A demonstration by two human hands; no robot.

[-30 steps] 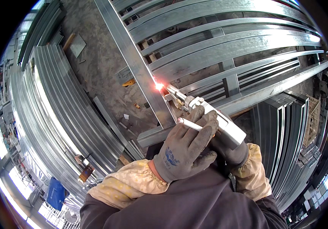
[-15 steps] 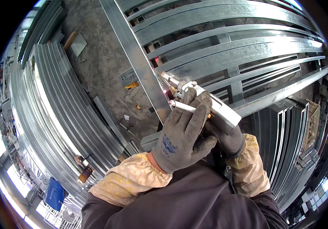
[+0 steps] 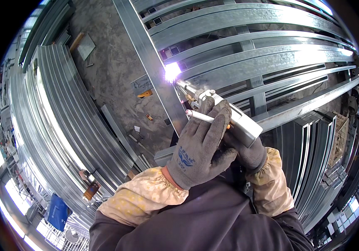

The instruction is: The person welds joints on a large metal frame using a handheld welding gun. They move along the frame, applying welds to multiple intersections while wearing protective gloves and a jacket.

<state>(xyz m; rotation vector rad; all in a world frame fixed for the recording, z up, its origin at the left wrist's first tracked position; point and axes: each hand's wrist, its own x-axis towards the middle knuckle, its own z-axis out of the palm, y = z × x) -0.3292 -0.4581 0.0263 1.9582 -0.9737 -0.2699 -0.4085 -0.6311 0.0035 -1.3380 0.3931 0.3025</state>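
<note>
My right hand (image 3: 250, 157), in a grey glove, is wrapped round the rear underside of a silver handheld welding gun (image 3: 244, 125); most of its fingers are hidden. Across the gun's near side lies my left hand (image 3: 196, 150), also gloved, its fingertips touching the body. Between its fingers sits a cigarette (image 3: 200, 116), a white stick with an orange end. The gun's nozzle points up and left at a galvanised steel tube (image 3: 148, 54), where a bright white-violet glare (image 3: 172, 72) covers the joint with a crosswise tube (image 3: 263, 62).
Several parallel steel tubes form a frame ahead and to the right. A big stack of metal profiles (image 3: 75, 121) stands at the left, another stack (image 3: 309, 154) at the right. A yellow tool (image 3: 145, 94) and scraps lie on the concrete floor (image 3: 108, 54).
A bright welding glare has flared up at the nozzle tip, where there were only small reddish spots. Both hands and the gun have hardly moved; the view has shifted slightly.
</note>
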